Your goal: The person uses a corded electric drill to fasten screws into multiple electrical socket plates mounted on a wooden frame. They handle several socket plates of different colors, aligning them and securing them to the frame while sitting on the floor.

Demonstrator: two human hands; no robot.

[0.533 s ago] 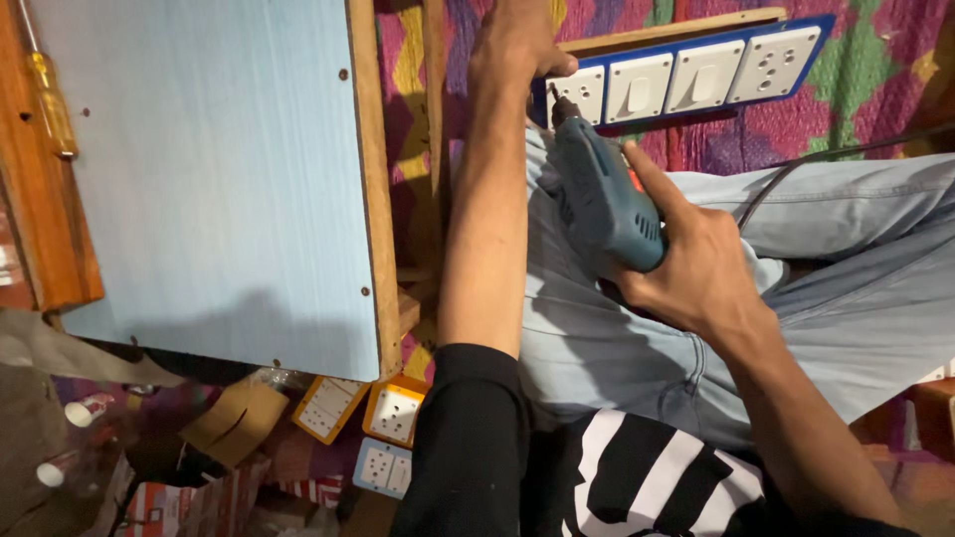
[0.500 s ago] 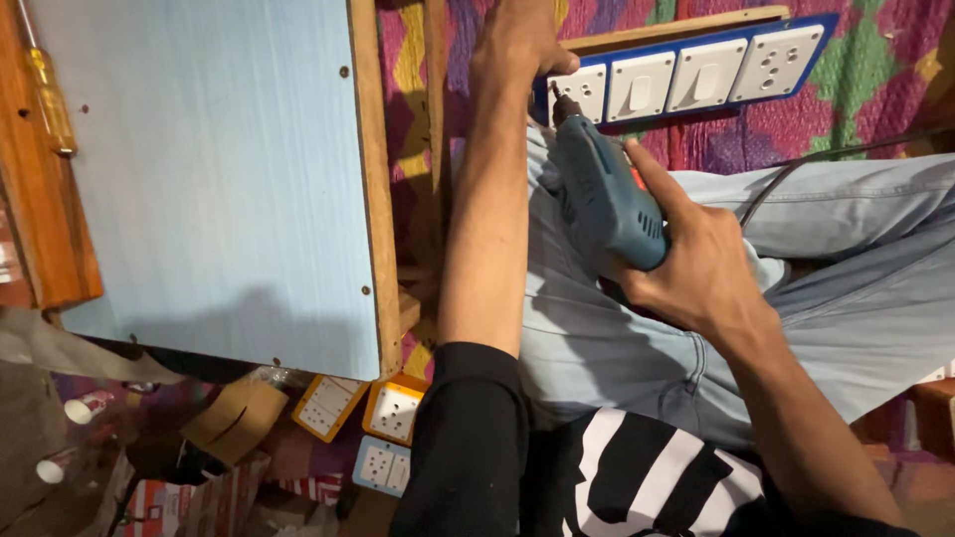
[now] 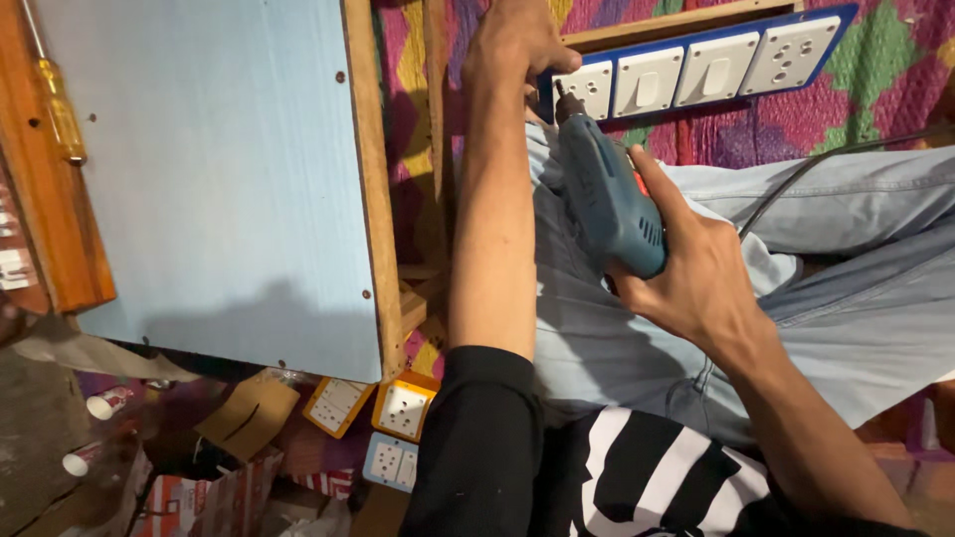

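**Drill held at the end of the switch panel**

Drill (image 3: pixel 607 194), blue-bodied, is gripped in the right hand (image 3: pixel 696 268), whose fingers are wrapped closed around the handle, the thumb laid along the top. The tool is held over the lap, its bit pointed up at the left end of the switch panel (image 3: pixel 696 70), where the tip is seen at or just beside the lower edge of the leftmost white socket plate; whether it touches cannot be told. A dark cable (image 3: pixel 806 179) is seen running off to the right across the denim trousers (image 3: pixel 856 298).

The left hand (image 3: pixel 517 45) is laid over the panel's left end, fingers curled down over the blue edge and the wooden frame (image 3: pixel 676 22) behind it. The forearm is stretched straight up just beside the drill, so only a narrow gap is left between arm and tool on that side. To the right of the drill, open room is seen above the trousers.

A large pale blue board (image 3: pixel 209 169) with a wooden edge strip is seen to the left, well apart from the drill, its right edge separated from the forearm by a strip of patterned cloth (image 3: pixel 413 99). A yellow-handled screwdriver (image 3: pixel 58 104) is seen lying at the board's far left border. Below the board's lower edge, loose socket plates (image 3: pixel 403 408) and cardboard boxes are crowded together near the black sleeve (image 3: pixel 477 438).
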